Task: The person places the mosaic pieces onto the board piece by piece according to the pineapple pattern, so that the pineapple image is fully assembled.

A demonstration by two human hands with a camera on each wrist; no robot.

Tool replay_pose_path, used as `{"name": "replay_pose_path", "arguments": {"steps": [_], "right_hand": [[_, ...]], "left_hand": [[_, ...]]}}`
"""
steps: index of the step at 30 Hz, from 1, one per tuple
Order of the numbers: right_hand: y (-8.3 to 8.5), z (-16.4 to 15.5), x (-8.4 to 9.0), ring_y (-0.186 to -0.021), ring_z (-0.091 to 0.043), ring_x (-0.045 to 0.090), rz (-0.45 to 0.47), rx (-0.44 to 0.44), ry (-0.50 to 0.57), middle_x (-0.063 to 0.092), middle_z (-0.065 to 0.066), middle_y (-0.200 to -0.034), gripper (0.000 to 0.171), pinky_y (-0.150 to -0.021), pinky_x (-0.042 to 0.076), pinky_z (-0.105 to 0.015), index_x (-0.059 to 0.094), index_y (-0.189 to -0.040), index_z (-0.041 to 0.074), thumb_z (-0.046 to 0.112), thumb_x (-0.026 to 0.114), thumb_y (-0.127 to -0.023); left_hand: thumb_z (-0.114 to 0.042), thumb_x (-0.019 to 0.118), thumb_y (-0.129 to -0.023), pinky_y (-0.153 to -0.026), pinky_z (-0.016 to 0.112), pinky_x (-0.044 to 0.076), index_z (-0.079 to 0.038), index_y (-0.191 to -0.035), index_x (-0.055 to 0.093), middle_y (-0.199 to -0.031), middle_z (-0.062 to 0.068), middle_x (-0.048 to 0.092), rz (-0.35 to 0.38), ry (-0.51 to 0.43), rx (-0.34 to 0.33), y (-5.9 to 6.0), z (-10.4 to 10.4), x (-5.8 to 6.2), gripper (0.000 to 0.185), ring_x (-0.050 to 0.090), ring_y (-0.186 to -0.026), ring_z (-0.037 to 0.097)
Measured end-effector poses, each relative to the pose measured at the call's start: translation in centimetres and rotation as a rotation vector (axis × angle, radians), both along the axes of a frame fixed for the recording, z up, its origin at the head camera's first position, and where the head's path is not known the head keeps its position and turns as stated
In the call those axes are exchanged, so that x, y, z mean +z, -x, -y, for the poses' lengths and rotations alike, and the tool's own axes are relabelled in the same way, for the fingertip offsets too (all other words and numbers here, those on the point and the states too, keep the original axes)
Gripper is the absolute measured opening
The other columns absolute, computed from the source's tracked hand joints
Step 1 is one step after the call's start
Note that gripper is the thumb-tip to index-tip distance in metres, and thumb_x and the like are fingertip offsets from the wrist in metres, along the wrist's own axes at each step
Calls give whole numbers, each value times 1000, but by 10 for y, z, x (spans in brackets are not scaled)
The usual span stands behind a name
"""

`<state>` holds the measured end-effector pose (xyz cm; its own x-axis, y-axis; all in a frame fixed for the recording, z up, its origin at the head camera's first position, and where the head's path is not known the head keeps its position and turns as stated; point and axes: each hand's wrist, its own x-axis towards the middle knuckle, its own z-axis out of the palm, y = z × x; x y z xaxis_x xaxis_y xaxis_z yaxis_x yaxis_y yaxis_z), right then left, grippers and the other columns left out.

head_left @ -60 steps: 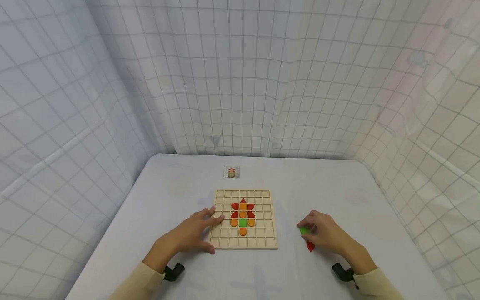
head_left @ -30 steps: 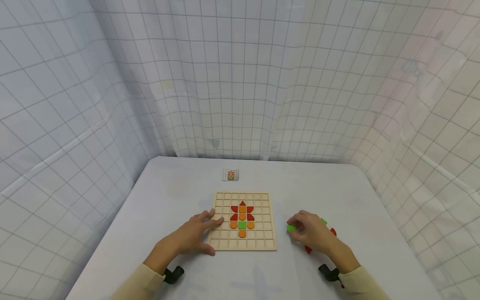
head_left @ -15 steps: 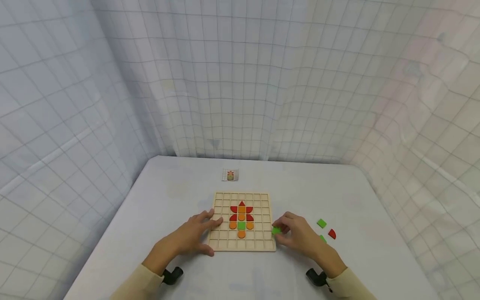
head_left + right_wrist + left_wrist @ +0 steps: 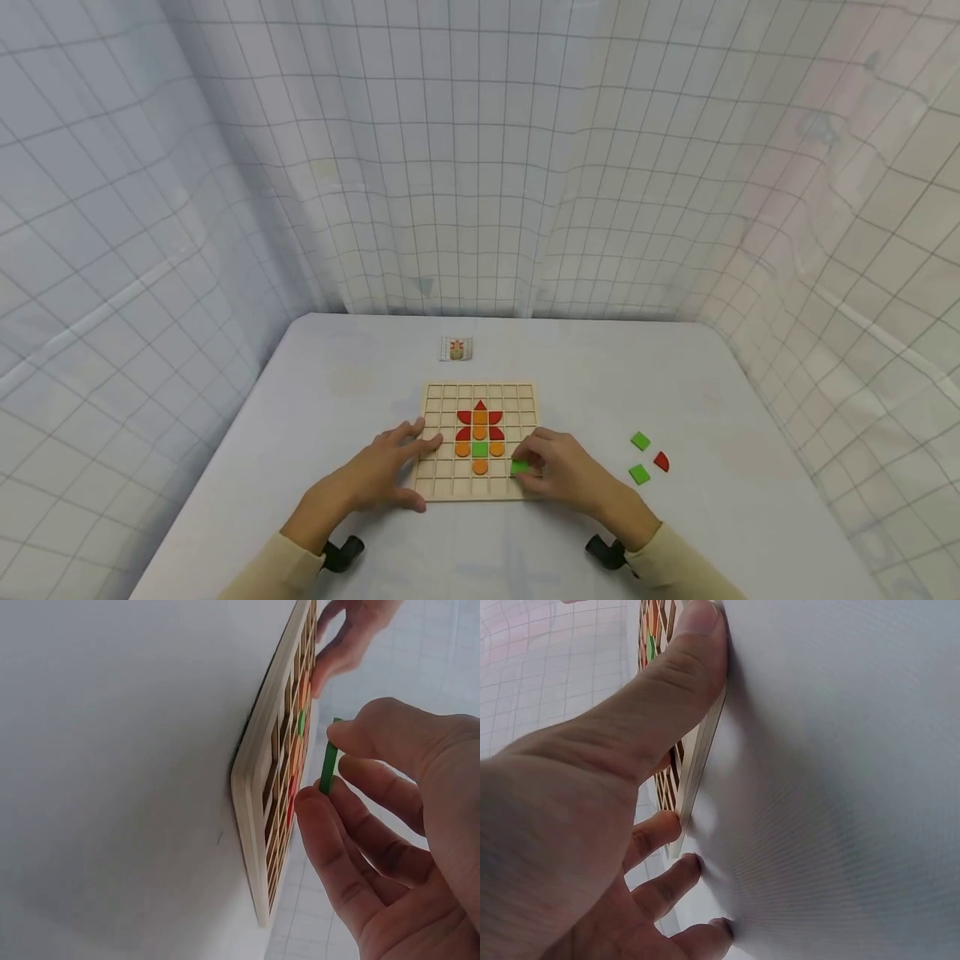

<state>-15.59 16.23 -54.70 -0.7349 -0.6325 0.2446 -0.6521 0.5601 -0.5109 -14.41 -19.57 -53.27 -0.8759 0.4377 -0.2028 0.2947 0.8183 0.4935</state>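
Observation:
My right hand [image 4: 564, 471] pinches a green square tile [image 4: 328, 766] between thumb and fingers, above the right part of a wooden grid board [image 4: 446, 490]. In the right wrist view the tile stands apart from the board's surface. My left hand [image 4: 378, 468] rests at the board's left edge with its fingers spread, and the thumb [image 4: 682, 671] touches the rim. Red petal-shaped tiles and a red triangle [image 4: 480, 406], an orange square [image 4: 480, 417], several orange discs [image 4: 480, 467] and a green square [image 4: 480, 449] sit in the middle cells.
Right of the board lie two loose green squares [image 4: 640, 441] and a red quarter-circle tile [image 4: 662, 461] on the white table [image 4: 360, 367]. A small picture card [image 4: 456, 348] lies behind the board. Gridded white curtains [image 4: 465, 167] enclose the table's back and sides.
My right hand has carried a green square from the loose tiles leftward over the board. The loose tiles it covered are now uncovered. My left hand has stayed at the board's edge.

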Motion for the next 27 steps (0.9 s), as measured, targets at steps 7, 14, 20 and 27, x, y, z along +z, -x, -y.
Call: {"name": "replay_pose_path", "arguments": {"steps": [7, 14, 20, 27], "right_hand": [[3, 15, -4, -92, -7, 74, -30, 33, -5, 83, -3, -109, 13, -81, 64, -16, 86, -108, 8, 7, 94, -98], [5, 24, -4, -85, -4, 63, -106, 24, -71, 81, -1, -102, 9, -77, 58, -17, 89, -102, 8, 8, 96, -96], [8, 30, -5, -92, -6, 68, -88, 17, -109, 81, -1, -103, 7, -86, 64, -24, 91, -104, 8, 8, 94, -98], [9, 33, -8, -94, -11, 73, -80, 58, -38, 79, -4, -102, 5, -83, 64, -19, 92, -102, 5, 3, 93, -98]], "left_hand": [[-43, 105, -83, -129, 80, 46, -23, -176, 54, -190, 22, 34, -3, -3, -5, -1, 0, -1, 108, 39, -168, 64], [-44, 104, -85, -128, 81, 45, -21, -177, 53, -190, 24, 34, -17, -6, -24, -1, 2, -2, 108, 39, -168, 66], [-45, 104, -85, -128, 81, 46, -20, -177, 54, -189, 25, 34, -24, -8, -23, 0, 2, -2, 108, 40, -166, 67], [-45, 104, -85, -127, 81, 48, -21, -176, 54, -189, 25, 35, -21, -14, -30, 0, 3, -4, 107, 41, -165, 67]]}}
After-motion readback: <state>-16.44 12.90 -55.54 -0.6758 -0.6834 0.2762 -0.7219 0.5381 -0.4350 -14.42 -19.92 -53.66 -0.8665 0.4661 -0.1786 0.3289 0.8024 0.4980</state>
